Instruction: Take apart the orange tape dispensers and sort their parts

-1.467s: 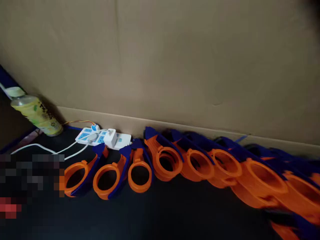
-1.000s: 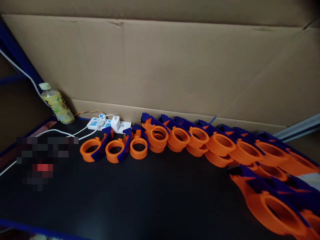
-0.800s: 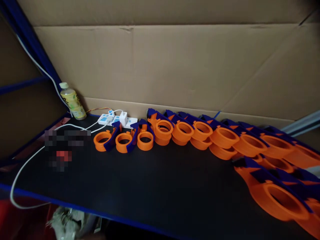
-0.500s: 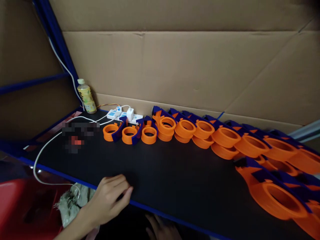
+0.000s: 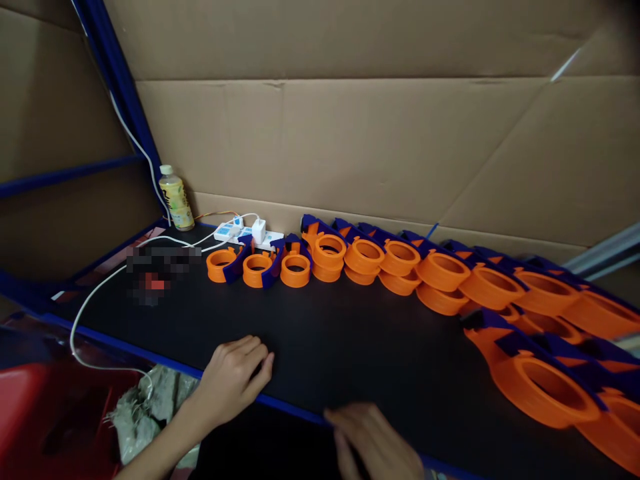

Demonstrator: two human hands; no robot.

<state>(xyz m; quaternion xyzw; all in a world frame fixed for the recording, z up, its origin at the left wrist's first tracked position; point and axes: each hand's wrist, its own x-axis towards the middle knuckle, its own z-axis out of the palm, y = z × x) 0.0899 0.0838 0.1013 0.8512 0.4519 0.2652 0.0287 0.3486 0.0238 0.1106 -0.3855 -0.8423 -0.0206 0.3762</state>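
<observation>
My left hand (image 5: pixel 237 370) rests at the front edge of the black tabletop (image 5: pixel 320 333). Its fingers are loosely curled, the thumb stands a little off, and nothing shows in it. My right hand (image 5: pixel 373 440) is at the front edge to the right, somewhat blurred; its fingers stretch forward with the thumb apart, holding nothing visible. Beyond both hands runs a row of orange and dark-blue tape dispensers (image 5: pixel 327 257), single at the left and stacked toward the right. A nearer stack of such dispensers (image 5: pixel 550 390) lies at the right, beyond my right hand.
A power strip (image 5: pixel 273 239) with white plugs sits against the cardboard wall (image 5: pixel 320 147). A drink bottle (image 5: pixel 177 200) stands in the back left corner. One white cable (image 5: pixel 77 320) loops over the front edge. Below left are a red container (image 5: pixel 30 413) and a pale woven sack (image 5: pixel 135 413).
My right hand has come up from below the table edge to the edge itself. My left hand, still curled, has shifted slightly right in the view. The dispensers keep their arrangement.
</observation>
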